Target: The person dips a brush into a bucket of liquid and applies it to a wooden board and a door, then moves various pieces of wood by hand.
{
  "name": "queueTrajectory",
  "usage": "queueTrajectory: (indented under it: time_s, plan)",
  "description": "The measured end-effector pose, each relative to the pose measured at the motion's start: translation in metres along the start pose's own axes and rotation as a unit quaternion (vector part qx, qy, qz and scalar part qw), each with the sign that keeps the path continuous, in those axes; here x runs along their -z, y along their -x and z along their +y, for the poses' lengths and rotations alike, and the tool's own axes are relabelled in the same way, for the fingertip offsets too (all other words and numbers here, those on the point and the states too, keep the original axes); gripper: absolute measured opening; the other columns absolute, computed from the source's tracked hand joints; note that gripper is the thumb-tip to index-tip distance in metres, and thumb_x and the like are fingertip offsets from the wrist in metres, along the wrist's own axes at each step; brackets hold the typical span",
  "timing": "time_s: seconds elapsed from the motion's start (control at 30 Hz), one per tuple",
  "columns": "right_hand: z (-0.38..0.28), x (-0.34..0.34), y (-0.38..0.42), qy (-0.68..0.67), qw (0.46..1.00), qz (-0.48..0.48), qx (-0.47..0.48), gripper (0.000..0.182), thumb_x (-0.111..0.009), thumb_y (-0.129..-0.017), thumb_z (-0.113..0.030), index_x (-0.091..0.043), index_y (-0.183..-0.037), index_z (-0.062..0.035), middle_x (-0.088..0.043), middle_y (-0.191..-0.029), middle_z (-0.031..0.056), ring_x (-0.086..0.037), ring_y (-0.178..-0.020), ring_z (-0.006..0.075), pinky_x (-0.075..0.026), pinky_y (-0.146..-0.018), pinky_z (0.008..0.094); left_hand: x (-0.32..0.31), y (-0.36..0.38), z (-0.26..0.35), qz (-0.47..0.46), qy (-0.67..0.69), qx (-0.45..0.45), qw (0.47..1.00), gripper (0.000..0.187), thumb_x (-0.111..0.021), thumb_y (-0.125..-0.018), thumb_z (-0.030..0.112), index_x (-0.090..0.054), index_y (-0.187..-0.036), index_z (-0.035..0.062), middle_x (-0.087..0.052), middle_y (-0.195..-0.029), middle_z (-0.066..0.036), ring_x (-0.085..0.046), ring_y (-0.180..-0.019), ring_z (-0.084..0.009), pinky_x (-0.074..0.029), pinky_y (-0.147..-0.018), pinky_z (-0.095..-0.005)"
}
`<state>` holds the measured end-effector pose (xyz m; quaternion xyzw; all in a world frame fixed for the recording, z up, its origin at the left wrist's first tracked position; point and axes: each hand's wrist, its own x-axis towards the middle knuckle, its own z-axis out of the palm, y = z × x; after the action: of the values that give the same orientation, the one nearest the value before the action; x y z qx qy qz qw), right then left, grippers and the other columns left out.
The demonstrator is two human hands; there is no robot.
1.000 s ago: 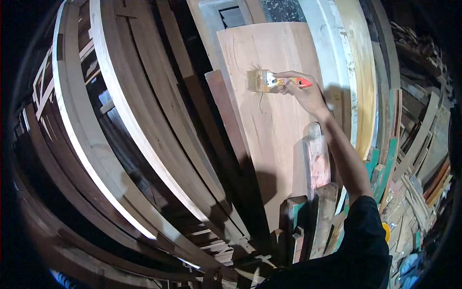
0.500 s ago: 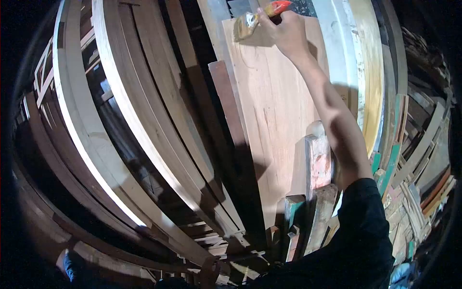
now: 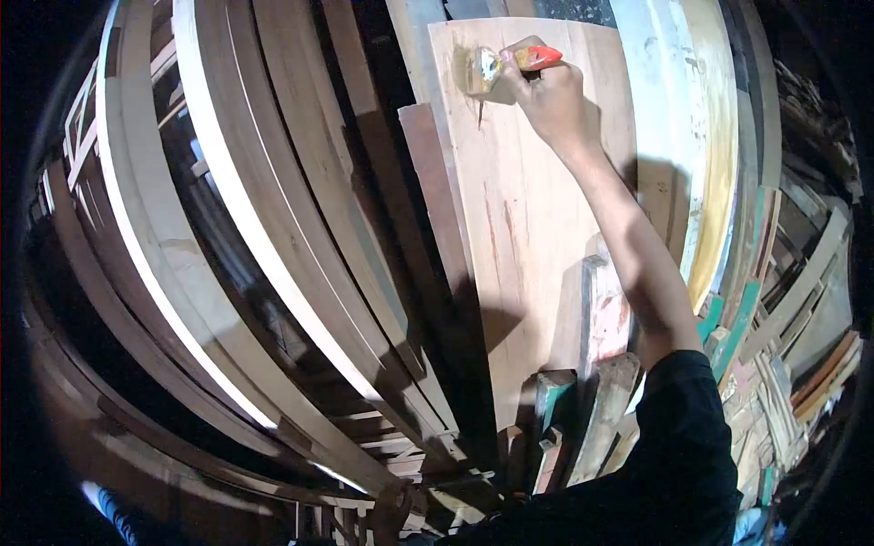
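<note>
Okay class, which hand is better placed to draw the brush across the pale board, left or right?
Probably the right hand: it grips the brush, whose bristles are at the upper left of the pale board.

Broad, pale wood panel (image 3: 546, 173) seen along its length, lit brightly at upper part. Grain marked by thin reddish streaks (image 3: 510, 232) near middle. Upper left corner area darkened by brownish patch, met there by bristles of brush (image 3: 482, 73), gripped in right hand (image 3: 553, 91). Lower right part overlapped in view by pink-stained block (image 3: 608, 314); contact between them not clear. Lower left edge crossed by dark shadow. Panel's support mostly hidden.
</note>
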<state>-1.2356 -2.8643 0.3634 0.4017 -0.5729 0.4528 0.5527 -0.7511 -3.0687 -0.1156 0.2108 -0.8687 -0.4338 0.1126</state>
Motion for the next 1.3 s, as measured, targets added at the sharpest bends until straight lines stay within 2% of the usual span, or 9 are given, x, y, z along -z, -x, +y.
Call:
queueTrajectory:
  time_s: [0.2,0.23,0.33,0.5,0.6,0.73,0.9,1.0,1.3]
  plan:
    - [-0.004,0.022,0.023,0.003,0.995,-0.102,-0.018,0.027,-0.068,-0.093,-0.025,-0.066,-0.085,0.0007,-0.066,-0.070,0.0186,-0.066,-0.063,0.0351,-0.052,-0.059,0.0398,-0.009,-0.019,0.003,-0.022,-0.011,-0.027,0.999,0.027,-0.062,-0.086,0.004,-0.064,-0.112,0.0064,-0.064,-0.104,-0.018,-0.064,-0.097,-0.0362,-0.052,-0.085,-0.0440]
    - [-0.007,0.027,0.029,0.016,0.994,-0.106,0.016,0.015,-0.065,-0.095,-0.016,-0.063,-0.096,-0.0010,-0.063,-0.068,0.0151,-0.057,-0.055,0.0211,-0.048,-0.055,0.0330,-0.011,-0.022,0.003,-0.025,-0.012,-0.032,0.999,0.027,-0.062,-0.085,0.004,-0.064,-0.112,0.0064,-0.064,-0.104,-0.018,-0.064,-0.097,-0.0363,-0.052,-0.085,-0.0441]
    - [0.010,0.040,0.042,0.107,0.975,-0.190,-0.032,0.016,-0.065,-0.094,-0.016,-0.063,-0.093,-0.0002,-0.064,-0.070,0.0145,-0.057,-0.056,0.0228,-0.047,-0.055,0.0333,-0.015,-0.037,0.005,-0.038,0.014,-0.016,0.999,0.029,-0.063,-0.084,0.003,-0.064,-0.113,0.0065,-0.064,-0.104,-0.018,-0.064,-0.097,-0.0365,-0.052,-0.086,-0.0445]
    - [0.011,0.064,0.023,0.115,0.979,-0.169,-0.022,0.026,-0.068,-0.093,-0.025,-0.067,-0.093,0.0005,-0.069,-0.080,0.0211,-0.069,-0.073,0.0361,-0.054,-0.068,0.0402,-0.013,-0.032,0.024,-0.052,-0.041,-0.055,0.996,0.039,-0.067,-0.078,0.003,-0.062,-0.116,0.0063,-0.063,-0.105,-0.017,-0.063,-0.097,-0.0366,-0.052,-0.088,-0.0439]
    - [0.015,0.060,0.005,0.115,0.985,-0.128,0.006,0.029,-0.070,-0.092,-0.024,-0.068,-0.098,0.0045,-0.068,-0.077,0.0185,-0.066,-0.065,0.0219,-0.052,-0.063,0.0338,-0.016,-0.028,0.026,-0.048,-0.054,-0.075,0.995,0.041,-0.069,-0.076,0.003,-0.062,-0.117,0.0066,-0.062,-0.106,-0.016,-0.063,-0.096,-0.0364,-0.052,-0.087,-0.0435]
    - [0.019,0.039,-0.022,0.106,0.990,-0.037,0.081,0.037,-0.068,-0.092,-0.034,-0.066,-0.084,0.0024,-0.066,-0.075,0.0226,-0.066,-0.070,0.0395,-0.053,-0.064,0.0415,-0.017,-0.024,0.027,-0.043,-0.065,-0.066,0.995,0.044,-0.070,-0.075,0.003,-0.062,-0.118,0.0072,-0.062,-0.105,-0.017,-0.063,-0.096,-0.0364,-0.052,-0.085,-0.0434]
    - [0.025,0.026,-0.039,0.062,0.992,0.031,0.101,0.028,-0.069,-0.091,-0.023,-0.062,-0.081,0.0030,-0.065,-0.074,0.0242,-0.067,-0.071,0.0408,-0.054,-0.061,0.0437,-0.020,-0.017,0.025,-0.025,-0.061,-0.051,0.997,0.040,-0.065,-0.076,-0.001,-0.064,-0.115,0.0042,-0.063,-0.102,-0.017,-0.064,-0.093,-0.0354,-0.052,-0.081,-0.0410]
    - [0.022,0.029,-0.015,0.054,0.993,0.074,0.074,0.033,-0.069,-0.091,-0.030,-0.065,-0.080,0.0005,-0.065,-0.071,0.0202,-0.065,-0.065,0.0373,-0.051,-0.062,0.0415,-0.022,-0.016,0.010,-0.026,-0.063,-0.053,0.996,0.040,-0.068,-0.078,0.006,-0.064,-0.117,0.0080,-0.063,-0.108,-0.018,-0.062,-0.099,-0.0384,-0.052,-0.085,-0.0427]
    - [0.021,0.084,0.090,0.030,0.995,-0.091,-0.021,0.014,-0.068,-0.091,-0.018,-0.063,-0.095,-0.0047,-0.067,-0.081,0.0143,-0.067,-0.070,0.0312,-0.053,-0.063,0.0370,-0.021,-0.010,0.012,-0.018,-0.068,-0.054,0.996,0.027,-0.065,-0.084,0.009,-0.068,-0.111,0.0060,-0.066,-0.103,-0.018,-0.063,-0.097,-0.0382,-0.052,-0.086,-0.0422]
